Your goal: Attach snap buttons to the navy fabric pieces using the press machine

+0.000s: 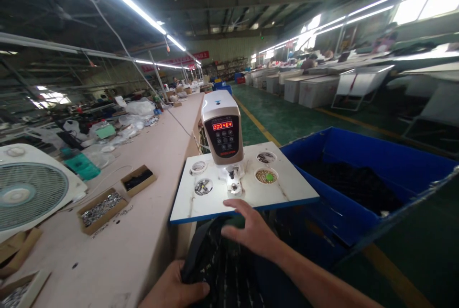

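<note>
A dark garment (229, 269) with light stitch lines is bunched in front of me. My left hand (179, 284) grips its left edge, thumb on top. My right hand (253, 229) hovers over the cloth with thumb and fingers apart and nothing between them. Its fingertips reach the front edge of a white work plate (247, 207). On that plate stands a button-fastening machine (221, 126) with a red display reading 000464 and a lit pressing head (234, 186). Round cups in the plate hold small brass-coloured parts (263, 176) and silvery metal parts (203, 187).
Left of the plate runs a long table (143, 231) with a fan (25, 188), a box of metal pieces (102, 207) and a smaller box (138, 180) of dark pieces. A blue bin (344, 140) with dark cloth stands at right, on a green floor.
</note>
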`<state>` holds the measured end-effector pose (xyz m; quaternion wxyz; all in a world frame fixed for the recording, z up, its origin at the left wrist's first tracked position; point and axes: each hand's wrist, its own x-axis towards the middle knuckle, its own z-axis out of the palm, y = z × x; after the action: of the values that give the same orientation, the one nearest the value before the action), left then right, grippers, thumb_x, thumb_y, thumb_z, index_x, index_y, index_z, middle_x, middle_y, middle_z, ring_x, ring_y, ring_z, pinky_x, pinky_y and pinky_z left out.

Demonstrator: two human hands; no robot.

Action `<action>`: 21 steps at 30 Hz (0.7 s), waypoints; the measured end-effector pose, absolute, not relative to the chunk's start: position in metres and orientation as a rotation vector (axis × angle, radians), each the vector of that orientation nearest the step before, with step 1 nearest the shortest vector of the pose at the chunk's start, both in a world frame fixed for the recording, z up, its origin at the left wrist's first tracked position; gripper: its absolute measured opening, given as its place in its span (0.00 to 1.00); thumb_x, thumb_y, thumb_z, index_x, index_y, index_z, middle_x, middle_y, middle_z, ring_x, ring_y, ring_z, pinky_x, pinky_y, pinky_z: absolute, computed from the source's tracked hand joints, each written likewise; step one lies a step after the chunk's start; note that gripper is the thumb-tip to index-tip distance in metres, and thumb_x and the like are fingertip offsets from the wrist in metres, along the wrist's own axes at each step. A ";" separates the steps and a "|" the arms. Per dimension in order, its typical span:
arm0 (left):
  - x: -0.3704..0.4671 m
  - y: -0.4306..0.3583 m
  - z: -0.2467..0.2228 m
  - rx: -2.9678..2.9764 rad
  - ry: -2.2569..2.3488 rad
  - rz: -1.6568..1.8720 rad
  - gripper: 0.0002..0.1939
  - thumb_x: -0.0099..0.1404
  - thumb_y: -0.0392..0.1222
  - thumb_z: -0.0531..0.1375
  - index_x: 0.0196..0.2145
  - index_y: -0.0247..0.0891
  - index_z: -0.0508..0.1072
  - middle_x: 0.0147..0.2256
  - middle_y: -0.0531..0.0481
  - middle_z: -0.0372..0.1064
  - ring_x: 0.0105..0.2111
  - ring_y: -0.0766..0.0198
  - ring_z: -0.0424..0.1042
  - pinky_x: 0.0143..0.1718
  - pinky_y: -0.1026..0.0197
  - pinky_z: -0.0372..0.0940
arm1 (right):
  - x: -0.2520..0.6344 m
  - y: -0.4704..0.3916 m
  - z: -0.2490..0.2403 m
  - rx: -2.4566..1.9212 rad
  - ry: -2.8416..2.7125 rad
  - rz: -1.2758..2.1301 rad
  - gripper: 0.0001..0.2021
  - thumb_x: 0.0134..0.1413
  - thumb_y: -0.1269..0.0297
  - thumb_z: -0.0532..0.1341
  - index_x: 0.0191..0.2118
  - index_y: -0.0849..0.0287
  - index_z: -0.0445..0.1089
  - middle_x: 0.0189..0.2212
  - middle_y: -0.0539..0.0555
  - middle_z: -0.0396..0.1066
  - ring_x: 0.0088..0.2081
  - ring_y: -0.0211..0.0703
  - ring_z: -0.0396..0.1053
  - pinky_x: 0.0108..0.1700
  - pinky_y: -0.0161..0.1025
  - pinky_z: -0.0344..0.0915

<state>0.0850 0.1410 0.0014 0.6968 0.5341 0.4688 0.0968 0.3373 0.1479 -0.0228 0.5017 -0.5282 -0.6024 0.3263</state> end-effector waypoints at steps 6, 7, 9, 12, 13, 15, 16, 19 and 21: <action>0.124 0.177 0.031 1.800 0.757 0.059 0.07 0.54 0.36 0.62 0.33 0.35 0.75 0.30 0.55 0.69 0.31 0.64 0.63 0.34 0.65 0.60 | 0.324 0.114 -0.017 -1.161 -2.188 0.495 0.48 0.41 0.49 0.72 0.67 0.56 0.54 0.60 0.61 0.63 0.62 0.58 0.56 0.66 0.53 0.44; 0.130 0.181 0.035 1.852 0.717 0.066 0.06 0.54 0.37 0.62 0.32 0.36 0.75 0.31 0.54 0.69 0.32 0.64 0.64 0.35 0.65 0.60 | 0.325 0.117 -0.018 -1.217 -2.180 0.490 0.48 0.40 0.50 0.73 0.66 0.57 0.56 0.57 0.61 0.66 0.58 0.57 0.60 0.63 0.52 0.48; 0.139 0.188 0.038 1.911 0.707 0.054 0.05 0.56 0.40 0.62 0.28 0.35 0.73 0.28 0.54 0.66 0.31 0.65 0.62 0.33 0.65 0.58 | 0.331 0.124 -0.019 -1.320 -2.150 0.511 0.39 0.39 0.52 0.74 0.59 0.57 0.66 0.48 0.59 0.71 0.50 0.55 0.65 0.57 0.50 0.55; 0.144 0.198 0.033 1.882 0.760 0.046 0.12 0.57 0.46 0.63 0.25 0.35 0.69 0.24 0.56 0.59 0.26 0.68 0.56 0.28 0.66 0.53 | 0.344 0.130 -0.016 -1.365 -2.061 0.675 0.18 0.43 0.56 0.73 0.39 0.58 0.75 0.37 0.53 0.71 0.42 0.49 0.66 0.47 0.42 0.60; 0.144 0.201 0.030 1.848 0.769 0.051 0.13 0.57 0.48 0.64 0.25 0.35 0.69 0.24 0.56 0.58 0.26 0.68 0.55 0.27 0.66 0.52 | 0.349 0.131 -0.014 -1.363 -2.005 0.772 0.13 0.45 0.58 0.72 0.36 0.59 0.74 0.35 0.52 0.71 0.39 0.46 0.67 0.43 0.39 0.61; 0.146 0.207 0.021 1.773 0.776 0.068 0.15 0.57 0.50 0.65 0.27 0.35 0.69 0.24 0.56 0.58 0.26 0.68 0.55 0.28 0.66 0.52 | 0.358 0.134 -0.014 -1.344 -1.874 1.007 0.09 0.49 0.61 0.69 0.33 0.59 0.73 0.31 0.48 0.70 0.34 0.40 0.66 0.36 0.34 0.59; 0.147 0.211 0.016 1.730 0.777 0.068 0.15 0.56 0.50 0.65 0.28 0.35 0.70 0.24 0.56 0.59 0.26 0.68 0.55 0.28 0.65 0.52 | 0.362 0.136 -0.015 -1.335 -1.801 1.130 0.08 0.50 0.61 0.68 0.33 0.60 0.72 0.29 0.47 0.69 0.31 0.38 0.65 0.33 0.33 0.57; 0.157 0.224 0.001 1.603 0.763 0.072 0.15 0.54 0.49 0.67 0.31 0.34 0.73 0.24 0.56 0.62 0.26 0.68 0.56 0.29 0.65 0.52 | 0.373 0.146 -0.022 -1.298 -1.592 1.415 0.11 0.51 0.58 0.66 0.33 0.61 0.71 0.24 0.45 0.65 0.27 0.35 0.60 0.29 0.32 0.54; 0.168 0.234 -0.007 1.500 0.743 0.093 0.15 0.53 0.48 0.68 0.31 0.34 0.74 0.24 0.56 0.64 0.26 0.69 0.57 0.29 0.65 0.52 | 0.381 0.156 -0.028 -1.308 -1.505 1.467 0.13 0.53 0.55 0.65 0.33 0.61 0.71 0.23 0.45 0.64 0.26 0.35 0.59 0.27 0.32 0.52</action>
<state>0.1681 0.2343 -0.0072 0.6687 0.6653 0.3294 0.0411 0.3807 0.1560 -0.0284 0.3268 -0.4995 -0.5745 0.5601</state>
